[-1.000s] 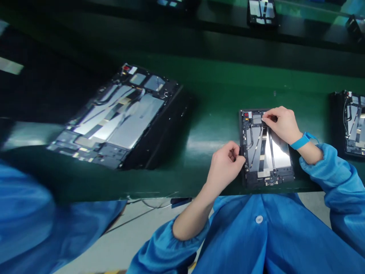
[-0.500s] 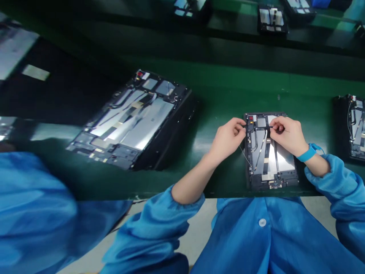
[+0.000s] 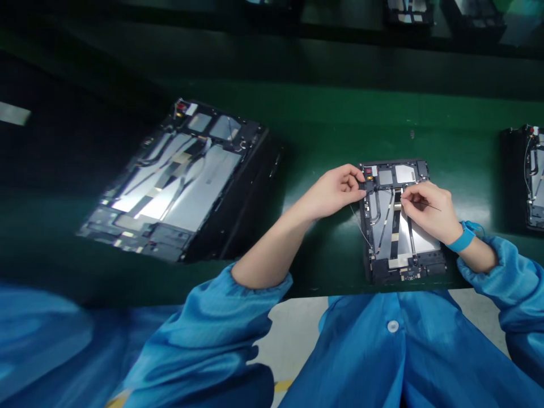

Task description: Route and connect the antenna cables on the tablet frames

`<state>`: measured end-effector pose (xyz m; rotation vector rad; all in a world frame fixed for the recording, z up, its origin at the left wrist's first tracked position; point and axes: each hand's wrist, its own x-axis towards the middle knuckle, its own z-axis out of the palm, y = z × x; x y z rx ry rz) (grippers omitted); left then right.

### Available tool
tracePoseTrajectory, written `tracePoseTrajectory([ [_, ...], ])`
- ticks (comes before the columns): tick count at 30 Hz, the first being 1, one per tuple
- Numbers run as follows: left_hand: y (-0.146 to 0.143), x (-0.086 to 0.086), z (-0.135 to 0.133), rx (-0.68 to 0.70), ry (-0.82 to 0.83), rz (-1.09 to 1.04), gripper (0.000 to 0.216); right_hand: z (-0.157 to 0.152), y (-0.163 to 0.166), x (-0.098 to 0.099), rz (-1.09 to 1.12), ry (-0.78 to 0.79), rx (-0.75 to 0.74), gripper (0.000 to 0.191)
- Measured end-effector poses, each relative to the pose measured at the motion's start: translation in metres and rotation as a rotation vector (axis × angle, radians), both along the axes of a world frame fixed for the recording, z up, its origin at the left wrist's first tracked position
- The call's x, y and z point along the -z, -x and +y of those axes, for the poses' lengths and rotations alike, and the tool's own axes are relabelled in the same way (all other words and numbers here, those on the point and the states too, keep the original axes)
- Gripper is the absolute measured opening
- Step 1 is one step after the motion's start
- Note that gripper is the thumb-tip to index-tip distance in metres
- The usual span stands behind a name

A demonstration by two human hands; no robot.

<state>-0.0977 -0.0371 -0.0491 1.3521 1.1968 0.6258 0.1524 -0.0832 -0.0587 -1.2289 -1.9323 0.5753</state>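
An opened tablet-like device (image 3: 419,231) lies on the green bench, its inside facing up with silvery plates, dark flat cables and small boards. At its upper left edge is my left hand (image 3: 340,190), fingers bent, thumb and forefinger against the edge. A thin pale wire (image 3: 360,226) loops out below that hand and meets the device's left side. Over the device's upper middle, thumb and forefinger of my right hand (image 3: 429,207) pinch together on a thin dark wire-like piece (image 3: 434,207), whose end sticks out to the right. Its other end is hard to make out.
To the left stands a stack of similar opened devices (image 3: 204,175). Another stack (image 3: 516,175) is cut off at the right edge. More devices (image 3: 410,12) sit on a raised strip at the back. A person's blue sleeve (image 3: 38,340) shows at lower left.
My right hand has moved slightly down over the device, baring its upper right plate. My left hand stays at the left edge. The camera view has shifted a little.
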Motion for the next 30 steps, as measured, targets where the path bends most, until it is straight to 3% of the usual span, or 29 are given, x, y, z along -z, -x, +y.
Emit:
tracePoseTrajectory([
  [9, 0.001, -0.005, -0.004, -0.001, 0.018, 0.002, 0.028, -0.005, 0.000, -0.005, -0.026, 0.048, 0.008, 0.014],
  [20, -0.017, -0.001, -0.015, -0.196, 0.004, 0.058, 0.020, -0.006, -0.001, -0.009, -0.022, 0.027, -0.029, 0.015],
  [26, -0.011, -0.022, 0.001, 0.070, -0.142, 0.406, 0.007, -0.005, -0.004, -0.007, -0.019, 0.011, -0.042, 0.017],
  [30, -0.012, -0.037, 0.015, 0.233, -0.301, 0.585, 0.019, -0.004, -0.006, -0.008, -0.033, 0.012, -0.039, 0.018],
])
